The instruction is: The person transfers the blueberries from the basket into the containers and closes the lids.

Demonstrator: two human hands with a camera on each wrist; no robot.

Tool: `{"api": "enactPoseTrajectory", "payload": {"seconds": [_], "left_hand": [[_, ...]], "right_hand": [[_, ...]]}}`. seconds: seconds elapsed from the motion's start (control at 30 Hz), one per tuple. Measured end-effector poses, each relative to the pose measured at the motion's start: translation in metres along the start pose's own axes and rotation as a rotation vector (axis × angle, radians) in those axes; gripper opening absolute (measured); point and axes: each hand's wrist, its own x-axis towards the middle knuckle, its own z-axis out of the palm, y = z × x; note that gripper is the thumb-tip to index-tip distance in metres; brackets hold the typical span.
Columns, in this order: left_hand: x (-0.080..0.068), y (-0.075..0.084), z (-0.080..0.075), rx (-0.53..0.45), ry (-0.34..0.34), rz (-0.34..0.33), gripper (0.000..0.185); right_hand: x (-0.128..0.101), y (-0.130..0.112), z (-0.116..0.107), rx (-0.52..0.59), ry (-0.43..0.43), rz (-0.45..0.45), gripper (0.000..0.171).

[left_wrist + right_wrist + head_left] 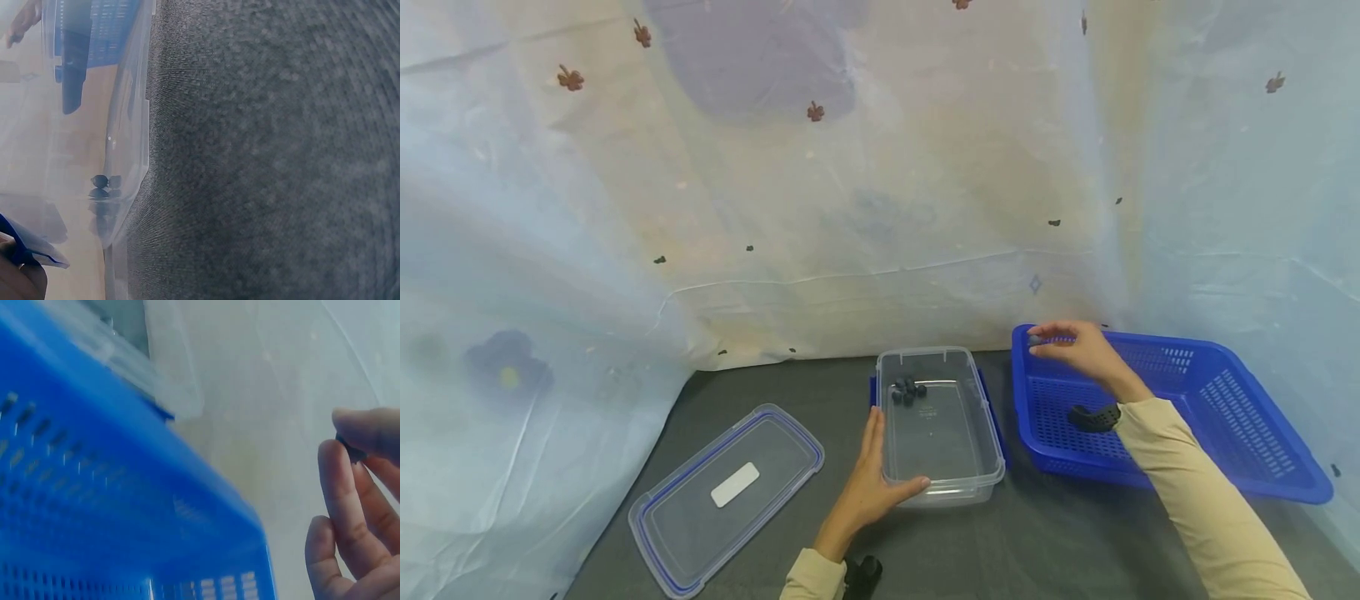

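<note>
My right hand [1078, 348] is over the far left corner of the blue basket [1262, 429], pinching a blueberry [351, 450] between thumb and fingertips. Left of the basket stands a clear plastic container [940, 442] with blue side clips and no lid on. Several blueberries [908, 390] lie together toward its far left side; one blueberry [100, 182] shows through the wall in the left wrist view. My left hand [868, 483] rests against the container's near left corner, fingers straight along the side and thumb at the front rim.
A clear lid [726, 500] with a blue seal and a white label lies on the dark tabletop [1030, 542] to the left. Behind and beside the table hangs a pale patterned sheet [865, 283]. The basket's perforated walls stand close to the container's right side.
</note>
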Motion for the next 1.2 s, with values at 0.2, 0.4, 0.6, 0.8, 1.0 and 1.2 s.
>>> {"api": "enactPoseTrajectory", "payload": {"seconds": [0.2, 0.4, 0.6, 0.8, 1.0, 1.2], "left_hand": [[0.000, 0.000, -0.001, 0.006, -0.001, 0.002, 0.118], [0.000, 0.001, -0.002, 0.008, -0.004, -0.006, 0.118], [0.000, -0.001, -0.001, 0.004, -0.009, -0.005, 0.118], [0.001, -0.001, -0.001, 0.002, -0.013, -0.011, 0.119], [0.002, 0.001, -0.001, 0.002, -0.017, -0.012, 0.118], [0.001, 0.000, -0.002, -0.003, -0.025, -0.007, 0.118]], "right_hand": [[0.014, -0.014, 0.023, 0.050, -0.022, -0.020, 0.041], [0.027, -0.026, 0.050, 0.079, -0.075, -0.017, 0.039], [0.035, -0.037, 0.079, 0.053, -0.114, -0.053, 0.037], [0.042, -0.037, 0.109, 0.027, -0.131, -0.080, 0.031], [0.048, -0.033, 0.132, 0.010, -0.138, -0.079, 0.029], [0.055, -0.026, 0.153, 0.012, -0.103, 0.011, 0.029]]}}
